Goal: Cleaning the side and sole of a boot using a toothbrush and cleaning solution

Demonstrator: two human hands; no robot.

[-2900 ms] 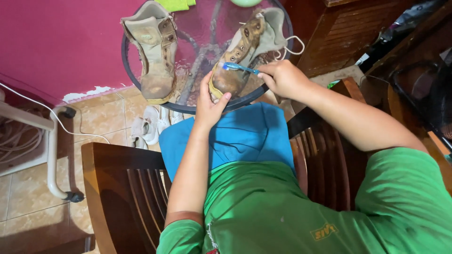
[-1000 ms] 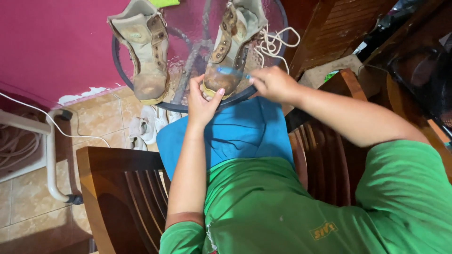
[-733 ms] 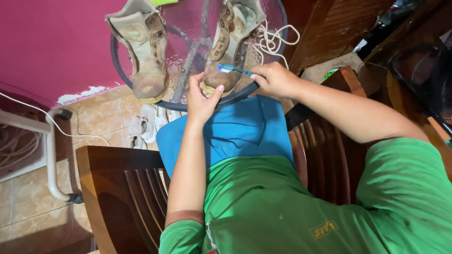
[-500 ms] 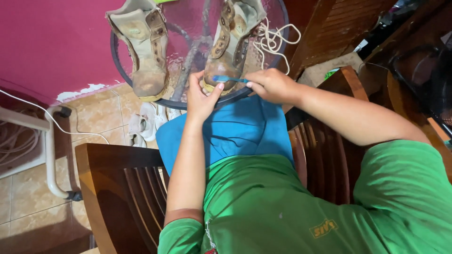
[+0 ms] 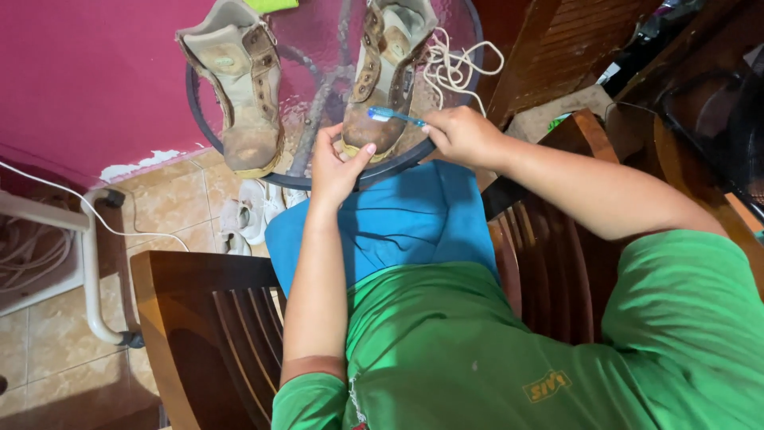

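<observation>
now the toothbrush [image 5: 395,117] sits higher on the boot [image 5: 382,87].

A blue toothbrush [image 5: 395,117] lies across the toe of a muddy tan boot [image 5: 383,76] — upright on round glass.

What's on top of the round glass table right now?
Two worn tan boots: the left boot stands alone; the left hand steadies the right boot while the right hand holds a blue toothbrush against it. Loose laces lie beside it. The table's far side is out of frame.
</observation>
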